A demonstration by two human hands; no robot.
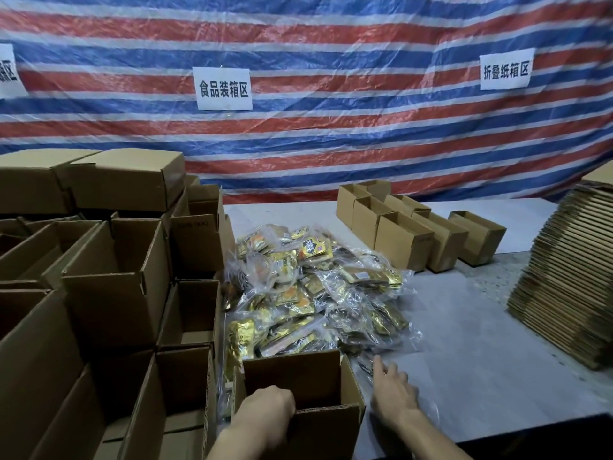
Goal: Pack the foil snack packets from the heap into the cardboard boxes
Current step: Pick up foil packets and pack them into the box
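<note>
A heap of gold and black foil snack packets (pixel 308 287) in clear plastic bags lies on the grey table, middle of view. Just in front of it stands an open cardboard box (pixel 331 423). My left hand (pixel 265 410) grips that box's near rim, fingers curled over the edge into the box. My right hand (pixel 393 391) rests flat on the table to the right of the box, fingers spread, fingertips touching a clear bag at the heap's near edge. What lies inside the box is hidden.
Many open cardboard boxes (pixel 109 293) fill the left side, some stacked. A row of small boxes (pixel 404 240) stands behind the heap. A tall stack of flat cardboard (pixel 570 280) sits at right. A striped tarp (pixel 331 127) hangs behind.
</note>
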